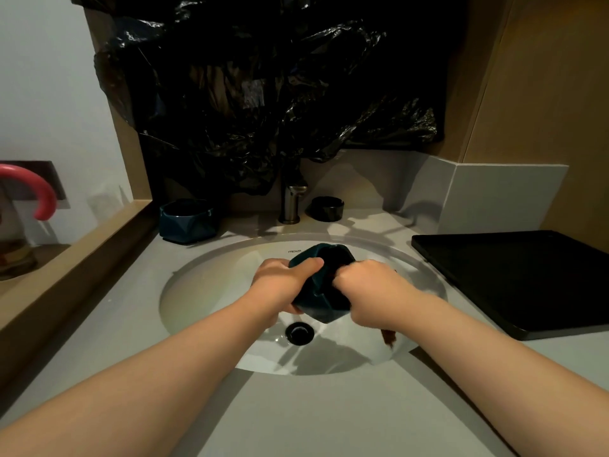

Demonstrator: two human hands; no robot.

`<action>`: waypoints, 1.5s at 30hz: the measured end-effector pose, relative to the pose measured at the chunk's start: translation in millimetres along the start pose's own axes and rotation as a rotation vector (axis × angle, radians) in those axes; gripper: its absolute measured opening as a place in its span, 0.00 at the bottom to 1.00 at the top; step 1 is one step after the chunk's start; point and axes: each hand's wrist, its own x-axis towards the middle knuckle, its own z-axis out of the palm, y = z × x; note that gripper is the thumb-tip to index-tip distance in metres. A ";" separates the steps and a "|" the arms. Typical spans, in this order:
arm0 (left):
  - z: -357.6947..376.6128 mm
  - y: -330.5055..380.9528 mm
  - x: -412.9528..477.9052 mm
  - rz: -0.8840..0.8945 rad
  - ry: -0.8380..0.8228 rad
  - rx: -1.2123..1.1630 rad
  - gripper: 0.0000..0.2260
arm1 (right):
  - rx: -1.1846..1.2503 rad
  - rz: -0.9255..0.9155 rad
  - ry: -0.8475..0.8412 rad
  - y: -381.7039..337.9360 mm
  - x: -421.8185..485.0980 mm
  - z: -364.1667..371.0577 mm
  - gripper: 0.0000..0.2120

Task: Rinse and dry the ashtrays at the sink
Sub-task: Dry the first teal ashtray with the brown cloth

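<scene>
Both hands tilt ashtray, opening seemingly facing away.

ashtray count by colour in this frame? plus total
Dark teal ashtrays: 2, one held over the sink in both hands, one on the counter left of the tap
Black ashtrays: 1, right of the tap
Total: 3

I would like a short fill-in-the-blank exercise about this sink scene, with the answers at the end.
1. Both hands hold a dark teal ashtray over the ____.
2. The black round ashtray stands to the ____ of the faucet.
3. The black tray lies on the counter, right of the ____.
4. The drain is ____ in colour.

Answers: sink; right; sink; black
</scene>
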 end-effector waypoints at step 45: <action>20.4 28.2 -20.8 -0.139 -0.065 -0.358 0.24 | 0.704 0.439 0.597 27.8 -95.5 -47.6 0.20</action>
